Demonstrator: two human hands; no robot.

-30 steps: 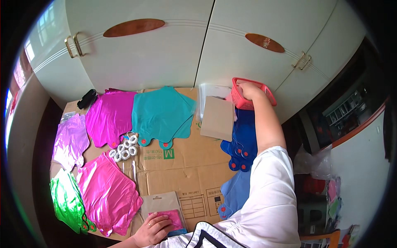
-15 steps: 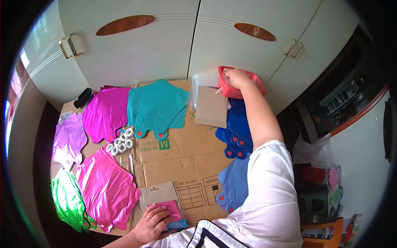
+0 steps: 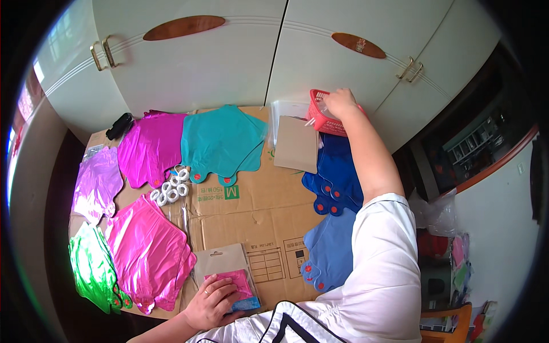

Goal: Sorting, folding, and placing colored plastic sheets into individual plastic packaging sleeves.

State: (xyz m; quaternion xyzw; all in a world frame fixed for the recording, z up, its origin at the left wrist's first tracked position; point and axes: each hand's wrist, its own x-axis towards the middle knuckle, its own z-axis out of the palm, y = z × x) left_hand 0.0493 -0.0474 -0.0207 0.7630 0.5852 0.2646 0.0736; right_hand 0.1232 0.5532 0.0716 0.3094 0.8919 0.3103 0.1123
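Observation:
Near the front edge of the cardboard, my left hand lies with its fingers curved over folded pink foil. Beneath are a blue piece and a grey-beige backing card with a hang slot. My right arm stretches far out, and my right hand dips over the rim of a red plastic basket. Its fingers bend down into the basket and look closed, but their tips are hidden. Some clear or whitish material shows beside them. White sticks poke out at the basket's left corner.
Flat foil balloons lie around the cardboard: teal, magenta, lilac, pink, green, dark blue and light blue. White ribbon rolls, backing cards and a black object lie among them. Cabinet doors stand behind.
My right hand has lifted slightly and shifted toward the right within the basket. My left hand stays on the pink foil. The whole view has shifted a little.

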